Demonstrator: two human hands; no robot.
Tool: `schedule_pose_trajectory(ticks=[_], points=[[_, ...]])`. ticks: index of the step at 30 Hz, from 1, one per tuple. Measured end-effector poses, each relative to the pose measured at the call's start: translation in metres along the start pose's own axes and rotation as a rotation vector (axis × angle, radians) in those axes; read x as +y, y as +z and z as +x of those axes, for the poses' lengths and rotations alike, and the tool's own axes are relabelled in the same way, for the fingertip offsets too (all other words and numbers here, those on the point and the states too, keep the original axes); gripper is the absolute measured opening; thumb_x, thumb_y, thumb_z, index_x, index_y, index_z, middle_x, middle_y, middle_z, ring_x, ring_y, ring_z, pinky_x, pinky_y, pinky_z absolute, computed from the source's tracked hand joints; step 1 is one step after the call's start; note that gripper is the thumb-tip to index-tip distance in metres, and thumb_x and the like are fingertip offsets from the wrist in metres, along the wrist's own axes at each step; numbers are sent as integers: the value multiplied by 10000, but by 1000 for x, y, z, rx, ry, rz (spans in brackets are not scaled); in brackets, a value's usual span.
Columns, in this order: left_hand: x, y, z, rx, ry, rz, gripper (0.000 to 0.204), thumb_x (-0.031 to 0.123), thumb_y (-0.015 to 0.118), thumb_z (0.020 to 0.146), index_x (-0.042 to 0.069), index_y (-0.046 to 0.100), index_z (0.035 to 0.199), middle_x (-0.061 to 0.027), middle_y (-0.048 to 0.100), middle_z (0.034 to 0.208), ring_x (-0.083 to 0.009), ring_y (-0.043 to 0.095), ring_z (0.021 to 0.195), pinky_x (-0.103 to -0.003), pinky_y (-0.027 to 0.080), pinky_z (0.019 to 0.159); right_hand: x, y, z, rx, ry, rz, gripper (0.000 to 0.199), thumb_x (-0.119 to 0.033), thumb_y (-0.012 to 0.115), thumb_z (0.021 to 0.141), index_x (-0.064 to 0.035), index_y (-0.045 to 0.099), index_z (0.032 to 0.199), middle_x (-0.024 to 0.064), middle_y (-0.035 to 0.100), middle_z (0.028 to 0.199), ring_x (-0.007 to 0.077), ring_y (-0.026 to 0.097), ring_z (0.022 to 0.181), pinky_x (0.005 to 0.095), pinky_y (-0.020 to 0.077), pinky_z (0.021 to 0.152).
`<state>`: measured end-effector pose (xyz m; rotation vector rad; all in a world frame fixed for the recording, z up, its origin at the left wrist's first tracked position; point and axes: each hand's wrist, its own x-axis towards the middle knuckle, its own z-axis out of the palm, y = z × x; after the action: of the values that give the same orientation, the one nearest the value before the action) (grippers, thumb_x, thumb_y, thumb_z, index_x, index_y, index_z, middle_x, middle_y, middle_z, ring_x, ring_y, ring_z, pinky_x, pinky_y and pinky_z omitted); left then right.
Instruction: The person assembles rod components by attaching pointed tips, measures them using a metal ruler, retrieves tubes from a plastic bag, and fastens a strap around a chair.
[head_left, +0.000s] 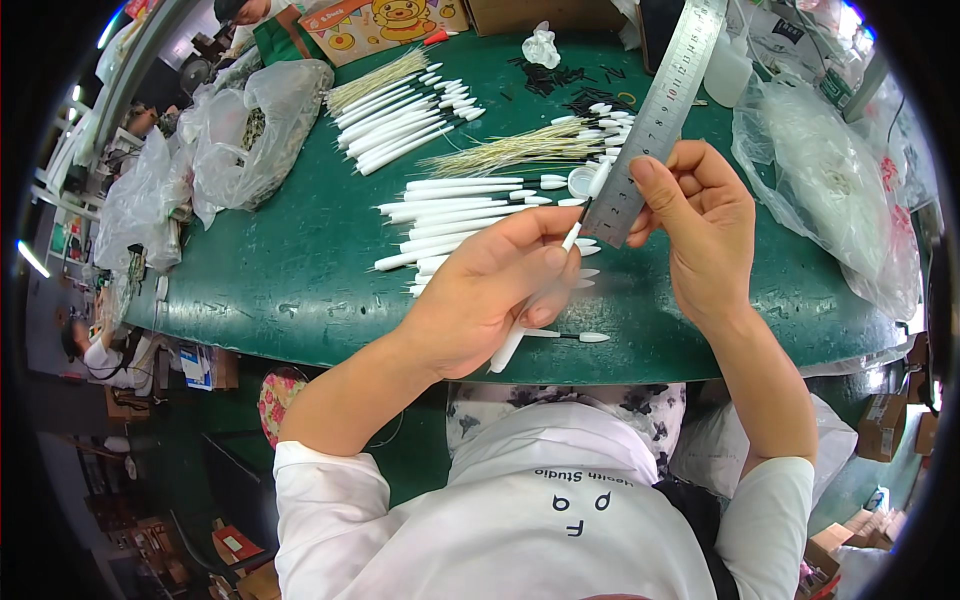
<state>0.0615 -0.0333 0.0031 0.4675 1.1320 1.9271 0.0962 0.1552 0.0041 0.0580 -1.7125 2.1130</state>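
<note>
My left hand (490, 275) is closed round a white tapered stick (508, 345). The stick slants up to the right, with a thin black neck and a white pointed tip. Pinched between the thumb and fingers of my right hand (698, 215) is a steel ruler (668, 95). Its low end lies right beside the stick's black neck. Under and left of my left hand are several similar white sticks (450, 215) in a row. One white pointed tip (593, 337) shows below my hands. The middle of the held stick is hidden by my fingers.
Another row of white sticks (390, 125) lies farther back, near bundles of thin yellowish stems (510, 150). Small black tubes (550, 78) are scattered by a crumpled white wad (541, 46). Plastic bags (262, 125) flank the green table (300, 290). Another person (115, 355) is at far left.
</note>
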Motion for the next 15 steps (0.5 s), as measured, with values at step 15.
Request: schedule_pose_trajectory(ticks=[15], points=[[4,12,-3,59,-15,0,348,96,442,914,-38,411,1234,14,426,743,-60,362,596,-196,311,550,0,2,-3,21,-8,-2,182,-153,624,855,-1,528,881,50,590,701,82,541,524,200,448,472]])
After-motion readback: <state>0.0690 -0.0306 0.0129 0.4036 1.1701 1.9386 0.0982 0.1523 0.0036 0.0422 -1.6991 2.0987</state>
